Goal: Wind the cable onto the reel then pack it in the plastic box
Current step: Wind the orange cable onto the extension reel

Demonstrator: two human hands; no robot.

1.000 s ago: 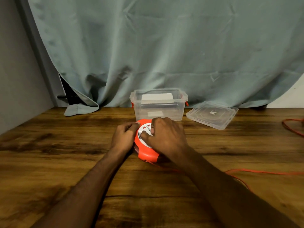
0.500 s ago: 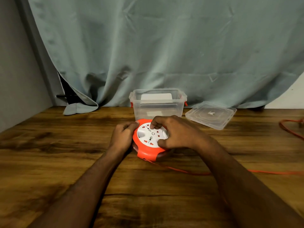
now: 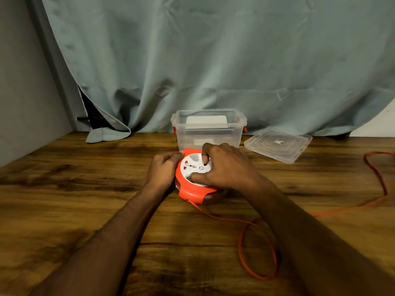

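Two bare forearms reach forward from the bottom edge across a wooden table (image 3: 64,189) to a round cable reel (image 3: 193,194) lying flat near the middle. The left hand (image 3: 163,170) cups the reel's left rim, fingers curled around the orange edge. The right hand (image 3: 226,167) lies over the reel's white top face, its curled fingers dug into recesses in that face, one at the far side and the thumb at the near side.

No brand, label or writing can be read anywhere; the small marks on the white face are too blurred to make out.

The reel is a squat disc of smooth orange plastic with a white centre carrying sockets. A thin orange cable (image 3: 256,248) leaves its near edge, runs toward the viewer, forms a loose loop on the table by the right forearm, then trails off to the right edge. Just behind the reel stands an open plastic box (image 3: 208,133), clear and rectangular, with orange side clips. Its flat clear lid (image 3: 277,144) lies on the table to the right. The table is dark, streaky wood grain. Pale blue-grey curtain fabric (image 3: 213,60) hangs in folds behind.
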